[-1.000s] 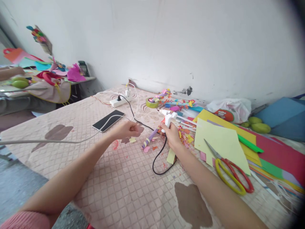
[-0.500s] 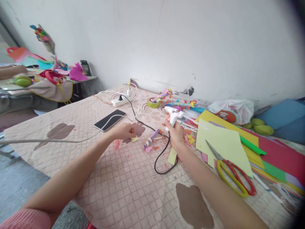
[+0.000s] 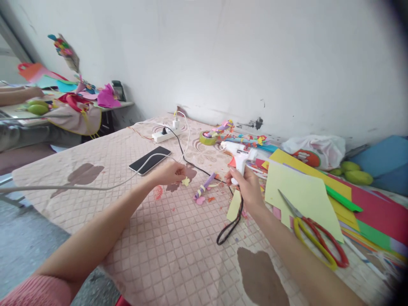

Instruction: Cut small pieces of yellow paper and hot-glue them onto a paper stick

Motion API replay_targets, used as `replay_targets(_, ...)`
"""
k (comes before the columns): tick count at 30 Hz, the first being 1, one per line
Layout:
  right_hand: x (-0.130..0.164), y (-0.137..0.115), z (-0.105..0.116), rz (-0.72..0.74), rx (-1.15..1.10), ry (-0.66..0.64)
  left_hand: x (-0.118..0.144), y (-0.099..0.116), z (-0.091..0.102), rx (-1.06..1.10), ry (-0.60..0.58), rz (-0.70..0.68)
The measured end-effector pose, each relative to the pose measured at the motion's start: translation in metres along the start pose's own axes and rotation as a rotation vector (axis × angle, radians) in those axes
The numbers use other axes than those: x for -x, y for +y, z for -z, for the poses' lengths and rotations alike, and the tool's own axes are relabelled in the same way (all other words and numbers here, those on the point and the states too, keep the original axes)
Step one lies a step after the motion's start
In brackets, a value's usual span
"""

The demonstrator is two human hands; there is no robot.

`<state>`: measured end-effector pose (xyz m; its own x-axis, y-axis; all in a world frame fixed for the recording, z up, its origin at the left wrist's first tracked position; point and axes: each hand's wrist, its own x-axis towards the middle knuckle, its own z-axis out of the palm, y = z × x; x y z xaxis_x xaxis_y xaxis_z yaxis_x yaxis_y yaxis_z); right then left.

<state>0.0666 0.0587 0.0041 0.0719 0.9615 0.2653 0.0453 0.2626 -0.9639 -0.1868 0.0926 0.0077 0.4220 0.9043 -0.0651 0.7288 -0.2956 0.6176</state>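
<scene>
My right hand (image 3: 247,185) is wrapped round the handle of a white glue gun (image 3: 240,159), its nozzle pointing left. A black cord (image 3: 230,231) hangs from the handle and loops on the table. Between the fingertips of my left hand (image 3: 172,173) is a small pale yellow paper flower (image 3: 185,182), held just above the tablecloth. A rolled purple paper tube (image 3: 205,185) with pale yellow bands lies between the hands, a pink paper petal (image 3: 200,200) at its lower end. Beneath my right wrist lies a pale yellow paper strip (image 3: 234,205).
Scissors (image 3: 314,242) with red and yellow handles rest on coloured paper sheets (image 3: 296,187) at the right. A phone (image 3: 149,160), a power strip (image 3: 165,134) and green tape (image 3: 208,138) lie farther back. A grey cable (image 3: 95,187) crosses the left side. Another person's hand (image 3: 32,92) is at the far-left table.
My right hand has lifted the glue gun slightly and brought it nearer, shifting the cord loop. The yellow flower at my left fingertips has turned and shows more clearly.
</scene>
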Motion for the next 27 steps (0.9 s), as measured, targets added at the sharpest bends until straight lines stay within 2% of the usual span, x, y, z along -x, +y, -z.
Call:
replay_targets(5,0.019,-0.002,0.021,0.025,0.172,-0.034,-0.002,-0.001,0.001,0.008,0.075,-0.014)
replay_targets(9,0.027,0.000,0.033,0.071,0.303,-0.021,-0.007,-0.003,-0.003,0.218,0.035,-0.039)
replay_targets(12,0.029,0.004,0.038,0.089,0.263,0.049,-0.009,0.000,-0.006,0.351,-0.003,-0.011)
replay_targets(15,0.029,0.008,0.039,0.026,0.136,-0.022,-0.009,0.003,-0.008,0.399,-0.005,-0.001)
replay_targets(18,0.029,0.011,0.037,-0.027,0.047,-0.115,-0.009,0.002,-0.009,0.384,-0.033,-0.039)
replay_targets(23,0.032,0.011,0.035,0.008,0.089,-0.167,-0.010,-0.001,-0.016,0.283,-0.038,-0.049)
replay_targets(27,0.035,0.011,0.034,-0.039,0.095,-0.184,-0.008,0.006,-0.018,0.145,0.120,-0.070)
